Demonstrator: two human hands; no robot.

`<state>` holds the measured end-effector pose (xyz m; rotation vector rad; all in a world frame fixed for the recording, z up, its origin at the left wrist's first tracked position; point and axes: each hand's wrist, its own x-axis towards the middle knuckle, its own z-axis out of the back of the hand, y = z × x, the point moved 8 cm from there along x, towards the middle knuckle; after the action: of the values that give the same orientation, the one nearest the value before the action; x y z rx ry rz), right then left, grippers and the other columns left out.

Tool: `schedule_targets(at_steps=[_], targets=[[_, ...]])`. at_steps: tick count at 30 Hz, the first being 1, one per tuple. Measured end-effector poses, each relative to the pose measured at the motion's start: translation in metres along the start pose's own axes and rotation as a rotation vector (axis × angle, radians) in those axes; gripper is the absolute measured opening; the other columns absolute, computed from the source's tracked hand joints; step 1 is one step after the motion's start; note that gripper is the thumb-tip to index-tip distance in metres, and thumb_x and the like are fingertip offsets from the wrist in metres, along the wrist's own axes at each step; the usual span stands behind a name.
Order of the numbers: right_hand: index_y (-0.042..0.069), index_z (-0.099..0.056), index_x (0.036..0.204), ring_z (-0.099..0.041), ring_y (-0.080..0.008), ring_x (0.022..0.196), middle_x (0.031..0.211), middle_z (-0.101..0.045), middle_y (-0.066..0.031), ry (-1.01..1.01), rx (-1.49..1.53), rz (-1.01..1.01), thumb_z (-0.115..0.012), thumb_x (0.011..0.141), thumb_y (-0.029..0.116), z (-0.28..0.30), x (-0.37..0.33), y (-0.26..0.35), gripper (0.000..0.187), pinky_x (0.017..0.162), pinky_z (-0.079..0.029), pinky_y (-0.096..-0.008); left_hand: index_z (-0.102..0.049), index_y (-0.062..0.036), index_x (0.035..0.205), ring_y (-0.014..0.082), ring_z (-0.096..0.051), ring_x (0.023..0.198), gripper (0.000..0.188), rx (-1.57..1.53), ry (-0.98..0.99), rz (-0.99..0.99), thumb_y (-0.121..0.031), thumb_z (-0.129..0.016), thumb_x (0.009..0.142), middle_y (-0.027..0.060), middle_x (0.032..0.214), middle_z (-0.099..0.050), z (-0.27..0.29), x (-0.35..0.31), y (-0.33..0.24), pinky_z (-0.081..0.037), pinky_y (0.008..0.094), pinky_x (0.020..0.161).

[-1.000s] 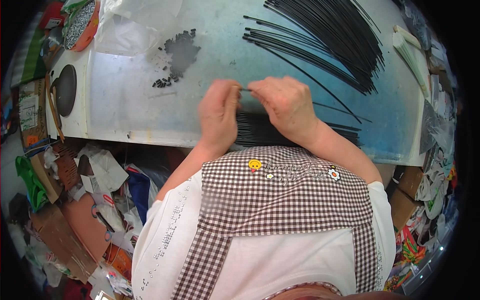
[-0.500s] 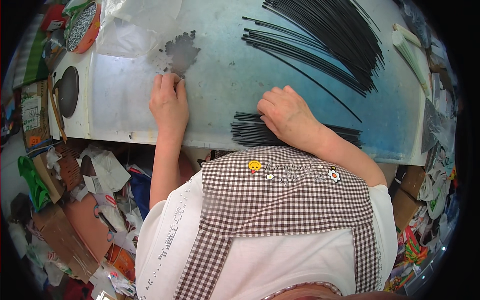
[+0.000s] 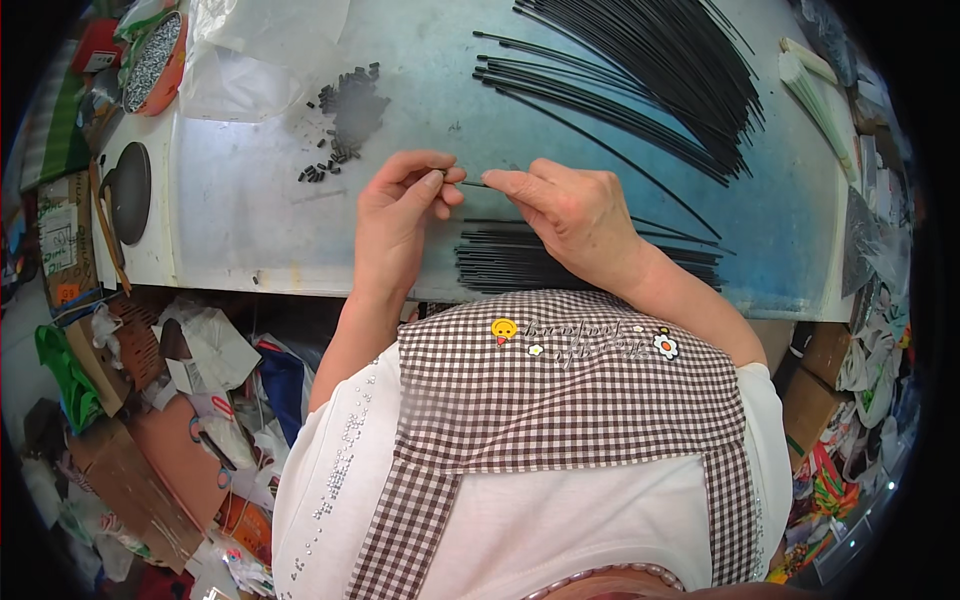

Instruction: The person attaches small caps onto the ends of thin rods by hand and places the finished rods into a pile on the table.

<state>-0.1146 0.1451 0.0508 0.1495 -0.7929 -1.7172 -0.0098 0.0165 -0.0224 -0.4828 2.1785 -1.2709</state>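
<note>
Checked fabric in brown and white, an apron bib (image 3: 570, 390) over a white top, fills the near field. Just beyond it, at the near edge of the worn blue-white table (image 3: 250, 220), lies a tight flat bundle of thin black rods (image 3: 500, 265), straight and matt, partly covered by the right wrist.

Both hands meet above this bundle, a little in from the near edge. The left hand (image 3: 395, 225) rises from the edge with its wrist straight; thumb and forefinger are pinched together on a tiny dark piece, too small to identify, while the other fingers curl loosely. The right hand (image 3: 575, 215) comes in from the right, knuckles up and fingers bent; its thumb and forefinger are closed on the end of a single thin black rod (image 3: 476, 184), whose short free tip points at the left fingertips, almost touching them.

Farther in, toward the far left of the table, a loose scatter of small black cylindrical sleeves (image 3: 345, 115) lies beside a crumpled clear plastic sheet (image 3: 260, 50). Toward the far right corner, a large fan of long black rods (image 3: 650, 70) spreads out, glossy and slightly bowed. At the left edge a dark oval dish (image 3: 130, 190) rests; beyond it stands an orange bowl of grey grains (image 3: 152, 55).
</note>
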Motion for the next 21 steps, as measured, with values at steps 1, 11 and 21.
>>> schedule_targets(at_steps=[1,11,21], targets=[[0.011,-0.071,0.108,-0.060,-0.0227,0.054,0.066,-0.057,-0.0055,-0.009,-0.009,0.005,-0.070,0.081,0.000,0.000,0.001,0.000,0.029,0.046,-0.046,-0.0333,-0.065,0.0007,0.109,0.0112,-0.063,0.075,0.015,0.000,0.002,0.002,-0.004,-0.056,0.097,0.0097,0.095,-0.070,0.000,0.001,0.001,-0.048,0.0230,0.065],[0.011,-0.071,0.108,-0.060,-0.0219,0.055,0.069,-0.059,-0.0061,-0.050,-0.020,-0.008,-0.069,0.081,0.000,-0.002,0.007,0.000,0.029,0.046,-0.046,-0.0328,-0.063,0.0008,0.106,0.0123,-0.064,0.072,0.013,-0.047,0.037,0.103,-0.006,-0.055,0.099,0.0100,0.091,-0.069,-0.003,0.001,0.012,-0.048,0.0228,0.061],[0.011,-0.070,0.101,-0.058,-0.0229,0.051,0.068,-0.059,-0.0055,0.054,-0.179,0.017,-0.069,0.080,0.006,-0.016,0.002,0.002,0.022,0.045,-0.045,-0.0346,-0.063,-0.0032,0.098,0.0091,-0.056,0.062,0.013,0.276,-0.078,-0.067,-0.011,-0.053,0.101,0.0021,0.076,-0.062,-0.008,-0.008,0.017,-0.043,0.0231,0.055]])
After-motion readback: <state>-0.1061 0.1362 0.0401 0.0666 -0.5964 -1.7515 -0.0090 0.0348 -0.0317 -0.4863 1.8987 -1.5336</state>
